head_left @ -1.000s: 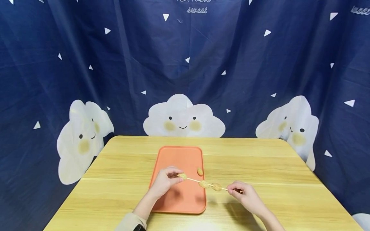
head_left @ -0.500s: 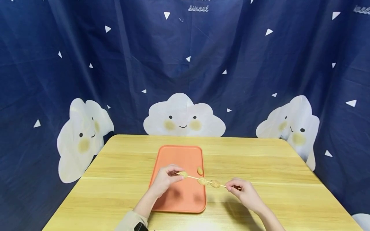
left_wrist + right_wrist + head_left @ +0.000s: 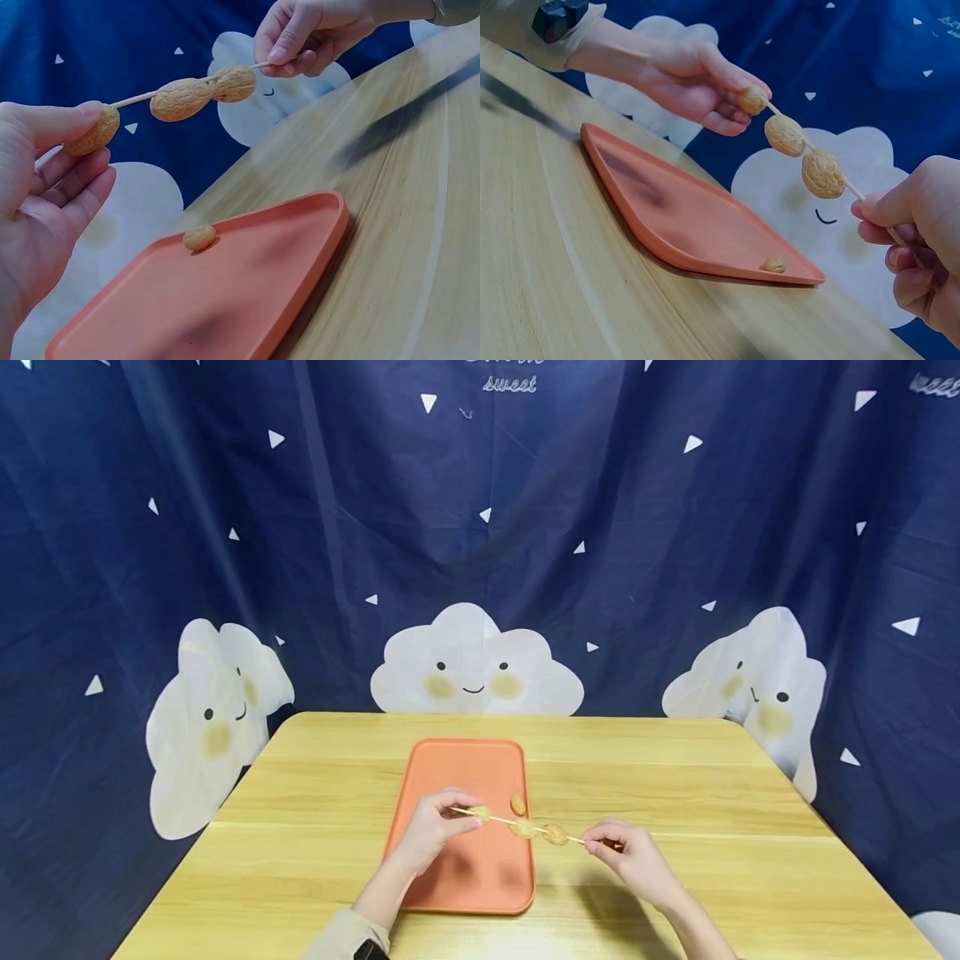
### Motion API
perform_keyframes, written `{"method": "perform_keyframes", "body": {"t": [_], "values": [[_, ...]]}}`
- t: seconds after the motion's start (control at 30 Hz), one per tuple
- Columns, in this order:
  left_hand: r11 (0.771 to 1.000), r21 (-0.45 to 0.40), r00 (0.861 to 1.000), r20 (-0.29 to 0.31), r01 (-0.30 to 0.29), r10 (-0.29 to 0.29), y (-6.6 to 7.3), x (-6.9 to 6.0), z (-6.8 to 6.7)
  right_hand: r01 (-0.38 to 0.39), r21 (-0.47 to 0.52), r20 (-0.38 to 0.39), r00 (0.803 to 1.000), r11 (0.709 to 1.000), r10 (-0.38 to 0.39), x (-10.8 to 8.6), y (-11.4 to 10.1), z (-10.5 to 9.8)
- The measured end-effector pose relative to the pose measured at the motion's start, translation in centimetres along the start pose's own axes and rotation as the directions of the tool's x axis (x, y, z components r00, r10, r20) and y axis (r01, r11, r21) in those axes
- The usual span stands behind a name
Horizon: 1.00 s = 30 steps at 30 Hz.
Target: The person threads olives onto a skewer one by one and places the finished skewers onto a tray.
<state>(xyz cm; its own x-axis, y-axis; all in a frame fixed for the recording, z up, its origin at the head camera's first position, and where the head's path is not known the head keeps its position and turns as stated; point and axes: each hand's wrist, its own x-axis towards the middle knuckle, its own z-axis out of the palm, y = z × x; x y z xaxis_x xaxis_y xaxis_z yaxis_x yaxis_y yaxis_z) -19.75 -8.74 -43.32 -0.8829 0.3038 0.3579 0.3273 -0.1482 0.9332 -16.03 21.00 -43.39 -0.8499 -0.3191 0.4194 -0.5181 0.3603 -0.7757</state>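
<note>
A thin wooden skewer [image 3: 853, 189] hangs in the air, slanting between the two hands. Two wrinkled tan balls, like fried dough or tofu, sit together on it: a middle ball [image 3: 784, 136] and an end ball [image 3: 823, 174] nearer the right hand. My left hand [image 3: 56, 165] pinches a third tan ball [image 3: 95, 131] between thumb and fingers; the skewer runs through it and pokes out past it in the head view. With thumb and fingers my right hand [image 3: 922, 232] grips the skewer's other end. Below, a loose tan ball [image 3: 518, 804] lies in the orange tray [image 3: 465, 760].
The tray lies on a wooden table [image 3: 660, 777], under and in front of the left hand. A dark blue curtain [image 3: 480, 485] with cloud faces hangs behind and at both sides. A dark watch [image 3: 369, 950] is on the left wrist.
The pinched ball has slid along the skewer toward the other two, and more of the tip shows beyond it. The right hand has shifted slightly left and up with the skewer.
</note>
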Motion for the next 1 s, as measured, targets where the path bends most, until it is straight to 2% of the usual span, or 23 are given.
{"method": "perform_keyframes", "body": {"t": [0.23,0.43,0.5,0.63,0.83,1.0], "values": [[1.0,0.004,1.0,-0.017,0.022,-0.022,-0.2,-0.13,0.18,0.003,0.011,-0.003,1.0,1.0,-0.003,0.2,0.0,0.43],[1.0,-0.009,1.0,-0.017,0.005,-0.005,-0.54,-0.24,0.21,0.004,0.014,0.001,1.0,1.0,-0.004,0.39,-0.03,0.58],[1.0,-0.005,1.0,-0.012,-0.02,0.02,-0.76,-0.27,0.18,0.007,0.012,-0.001,1.0,1.0,-0.007,0.44,0.0,0.61],[1.0,-0.003,1.0,-0.022,-0.02,0.019,-0.99,-0.27,0.26,0.004,0.011,0.001,1.0,1.0,-0.004,0.51,0.05,0.66],[0.999,-0.007,0.998,-0.042,0.042,-0.042,-0.87,-0.34,0.46,0.001,0.034,0.018,1.0,0.999,-0.001,0.58,0.08,0.84],[0.998,-0.032,0.997,-0.05,0.058,-0.06,-0.87,-0.33,0.65,0.007,0.039,0.015,1.0,0.999,-0.008,0.68,0.12,0.91]]}}
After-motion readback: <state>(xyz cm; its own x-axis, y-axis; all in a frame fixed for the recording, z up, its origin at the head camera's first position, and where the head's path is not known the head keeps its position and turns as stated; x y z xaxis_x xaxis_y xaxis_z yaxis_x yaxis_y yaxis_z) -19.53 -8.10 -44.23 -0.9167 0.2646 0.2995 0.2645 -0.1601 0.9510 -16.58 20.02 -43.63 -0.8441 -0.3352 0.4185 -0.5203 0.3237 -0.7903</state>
